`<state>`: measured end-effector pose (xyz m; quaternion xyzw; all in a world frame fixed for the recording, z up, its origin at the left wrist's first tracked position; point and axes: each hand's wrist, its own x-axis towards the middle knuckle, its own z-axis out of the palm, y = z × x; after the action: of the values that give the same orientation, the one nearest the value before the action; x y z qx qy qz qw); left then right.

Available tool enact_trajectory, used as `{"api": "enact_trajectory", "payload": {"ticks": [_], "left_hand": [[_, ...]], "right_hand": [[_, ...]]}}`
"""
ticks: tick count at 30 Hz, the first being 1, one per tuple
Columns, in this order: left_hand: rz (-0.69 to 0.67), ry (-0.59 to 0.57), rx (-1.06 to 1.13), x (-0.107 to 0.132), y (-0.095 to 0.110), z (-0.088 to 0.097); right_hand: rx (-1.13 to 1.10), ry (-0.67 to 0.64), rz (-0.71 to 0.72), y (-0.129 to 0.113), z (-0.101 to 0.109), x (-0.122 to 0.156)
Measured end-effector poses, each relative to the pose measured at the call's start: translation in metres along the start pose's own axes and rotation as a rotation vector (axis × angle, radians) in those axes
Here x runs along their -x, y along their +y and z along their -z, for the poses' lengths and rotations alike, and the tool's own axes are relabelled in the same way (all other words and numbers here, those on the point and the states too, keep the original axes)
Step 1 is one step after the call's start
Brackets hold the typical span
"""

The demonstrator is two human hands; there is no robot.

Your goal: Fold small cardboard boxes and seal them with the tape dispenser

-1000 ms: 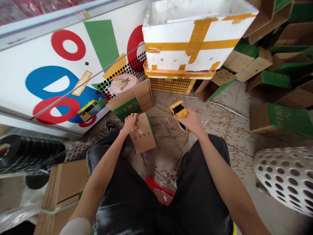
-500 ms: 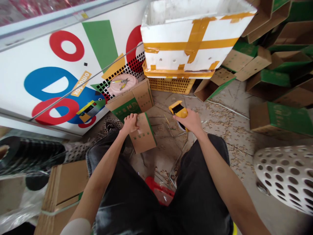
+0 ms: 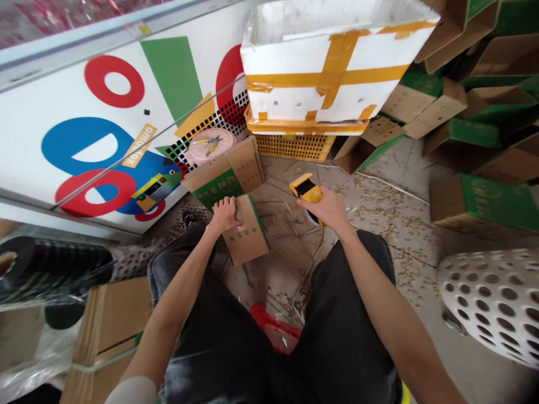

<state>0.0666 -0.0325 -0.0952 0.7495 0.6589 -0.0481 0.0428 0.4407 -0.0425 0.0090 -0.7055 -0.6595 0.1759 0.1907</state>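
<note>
My left hand (image 3: 226, 213) is closed over the edge of a small brown and green cardboard box (image 3: 246, 238), fingers on its far side and thumb on the near face. Behind it, more brown and green cardboard (image 3: 227, 182) stands upright, touching or nearly touching the box. To the right, my right hand (image 3: 330, 209) is wrapped around a yellow tape dispenser (image 3: 306, 189) with a black part at its front. The dispenser hangs above the floor, apart from the box. Its lower part is partly hidden by my hand.
A white foam box (image 3: 311, 84) with orange tape rests on a yellow crate (image 3: 290, 147). Pliers (image 3: 213, 143) lie on a pink round lid (image 3: 196, 151). Several green-brown boxes (image 3: 497, 196) crowd the right, near a white perforated stool (image 3: 501, 303). Flattened cartons (image 3: 118, 320) stand left.
</note>
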Motion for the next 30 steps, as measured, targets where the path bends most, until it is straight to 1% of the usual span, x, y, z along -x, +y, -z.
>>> {"api": "enact_trajectory", "payload": {"ticks": [3, 7, 14, 21, 25, 30], "left_hand": [[0.005, -0.013, -0.002, -0.001, 0.001, 0.001], [0.003, -0.042, 0.010, -0.003, -0.003, 0.003], [-0.027, 0.011, -0.012, -0.003, -0.001, -0.001], [-0.025, -0.024, 0.091, -0.005, -0.012, 0.003], [-0.051, -0.020, 0.075, -0.005, -0.010, 0.003], [-0.044, -0.006, 0.092, -0.005, -0.011, 0.003]], "right_hand": [[0.006, -0.004, -0.005, -0.001, 0.000, 0.000], [0.008, -0.010, -0.007, 0.000, 0.000, 0.000], [-0.004, -0.007, 0.007, 0.001, -0.003, -0.001], [-0.008, -0.010, 0.001, 0.001, -0.002, -0.001], [0.000, -0.015, -0.006, -0.001, -0.002, 0.000], [0.000, -0.030, -0.016, -0.002, -0.001, 0.000]]}}
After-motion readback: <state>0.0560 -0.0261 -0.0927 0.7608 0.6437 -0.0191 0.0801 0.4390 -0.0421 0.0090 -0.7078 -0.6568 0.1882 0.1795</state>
